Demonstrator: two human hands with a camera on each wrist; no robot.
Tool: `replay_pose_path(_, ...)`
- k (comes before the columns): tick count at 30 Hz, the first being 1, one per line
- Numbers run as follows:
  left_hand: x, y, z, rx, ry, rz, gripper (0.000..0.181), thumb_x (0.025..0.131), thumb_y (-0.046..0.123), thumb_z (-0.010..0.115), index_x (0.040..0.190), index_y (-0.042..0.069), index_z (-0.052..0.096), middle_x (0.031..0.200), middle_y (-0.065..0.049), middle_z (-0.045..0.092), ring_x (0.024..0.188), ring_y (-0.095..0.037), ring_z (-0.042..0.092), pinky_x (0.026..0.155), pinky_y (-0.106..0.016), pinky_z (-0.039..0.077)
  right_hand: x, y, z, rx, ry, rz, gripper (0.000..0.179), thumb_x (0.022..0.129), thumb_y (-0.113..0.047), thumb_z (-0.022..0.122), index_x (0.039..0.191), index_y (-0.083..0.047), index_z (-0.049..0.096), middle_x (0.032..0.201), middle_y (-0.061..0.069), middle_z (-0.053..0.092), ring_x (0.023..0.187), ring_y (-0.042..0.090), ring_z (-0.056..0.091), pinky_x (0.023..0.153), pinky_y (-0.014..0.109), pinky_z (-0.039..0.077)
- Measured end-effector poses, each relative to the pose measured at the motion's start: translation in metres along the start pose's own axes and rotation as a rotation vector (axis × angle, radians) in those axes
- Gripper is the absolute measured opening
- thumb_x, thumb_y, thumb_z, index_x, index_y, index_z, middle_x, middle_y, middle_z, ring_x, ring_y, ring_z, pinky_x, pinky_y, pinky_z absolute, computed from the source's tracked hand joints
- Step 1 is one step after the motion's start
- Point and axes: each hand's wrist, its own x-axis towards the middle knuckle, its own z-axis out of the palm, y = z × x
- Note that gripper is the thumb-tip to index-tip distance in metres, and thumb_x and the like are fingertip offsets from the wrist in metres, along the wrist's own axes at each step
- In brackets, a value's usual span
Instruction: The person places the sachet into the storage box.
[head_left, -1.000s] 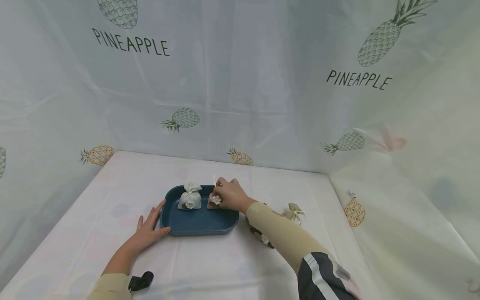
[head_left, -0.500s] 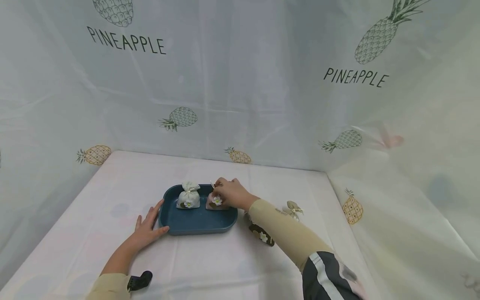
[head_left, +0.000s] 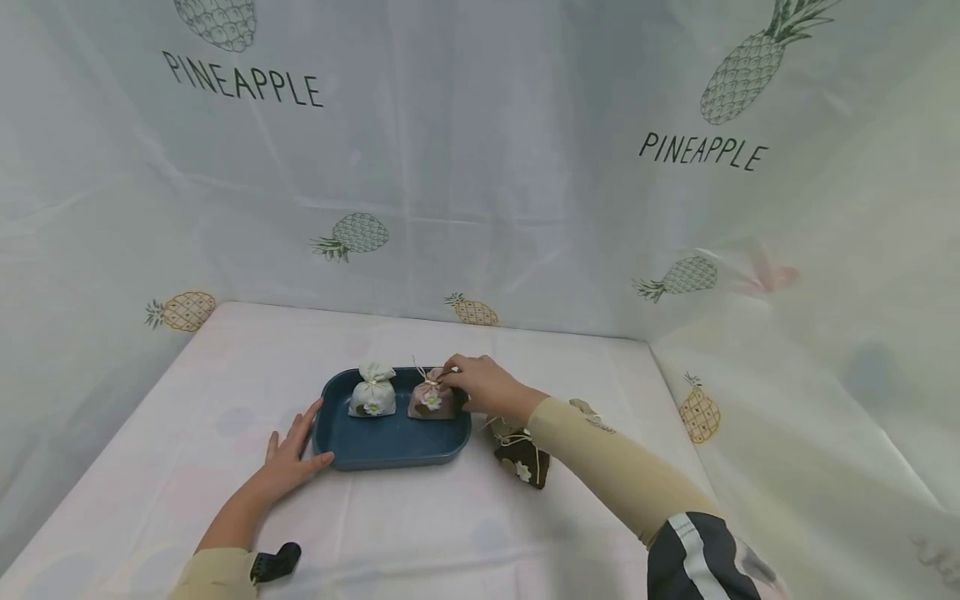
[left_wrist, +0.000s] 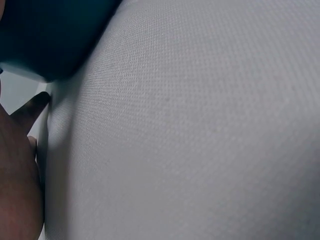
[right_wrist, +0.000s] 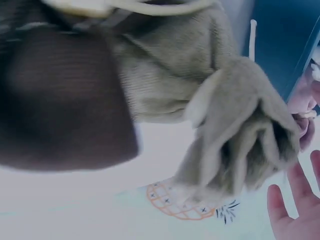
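In the head view a white drawstring pouch and a pink pouch, each with a white flower, stand in a blue tray. My right hand is at the pink pouch's right side, fingertips by its tied neck and thumb apart from them. In the right wrist view, some fingers of that hand are spread. My left hand lies with fingers spread against the tray's left end; one finger shows beside the tray in the left wrist view.
Right of the tray lie a dark brown pouch with a white flower and beige pouches, one close up in the right wrist view. My right sleeve partly covers them. A pineapple-print curtain hangs behind and beside the table.
My right hand has shifted right, from over the pink pouch to its side, uncovering more of it. The left hand stays at the tray. The head view has shifted slightly.
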Motion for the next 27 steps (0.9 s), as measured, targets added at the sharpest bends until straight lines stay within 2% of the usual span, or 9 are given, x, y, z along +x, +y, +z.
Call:
replay_pose_path(8,0.001,-0.002,0.000,-0.002,-0.002,0.008,0.097,0.087,0.038,0.069,0.157,0.018,0.005,0.151,-0.038,0.017,0.141,-0.054,0.001,0.105,-0.067,-0.016,-0.032,0.002,-0.008,0.038,-0.070,0.027,0.050,0.080,-0.015,0.082,0.126,-0.023,0.065,0.137,0.005,0.050,0.122,0.020,0.052,0.103,0.043,0.039)
replay_pose_path(18,-0.001,0.002,-0.002,-0.001,-0.001,0.012,0.097,0.086,0.040,0.069,0.157,0.015,0.007,0.150,-0.039,0.017,0.141,-0.055,0.002,0.105,-0.069,-0.014,-0.068,0.010,-0.002,0.075,-0.012,0.001,0.035,0.082,-0.012,0.079,0.115,-0.018,0.071,0.126,0.004,0.057,0.111,0.019,0.058,0.097,0.043,0.043)
replay_pose_path(22,-0.001,0.001,-0.002,-0.005,0.000,0.016,0.097,0.087,0.039,0.069,0.157,0.016,0.006,0.151,-0.039,0.016,0.141,-0.054,0.001,0.105,-0.068,-0.015,-0.084,0.013,0.000,0.089,0.008,-0.011,0.034,0.080,-0.011,0.081,0.112,-0.017,0.072,0.123,0.004,0.058,0.109,0.020,0.059,0.096,0.043,0.045)
replay_pose_path(27,0.000,0.000,-0.001,-0.007,0.000,0.021,0.098,0.087,0.039,0.069,0.157,0.018,0.004,0.153,-0.037,0.013,0.142,-0.053,0.001,0.104,-0.068,-0.017,-0.103,0.016,0.005,0.057,0.015,-0.011,0.036,0.078,-0.016,0.083,0.112,-0.020,0.071,0.121,0.001,0.058,0.109,0.018,0.057,0.095,0.041,0.046)
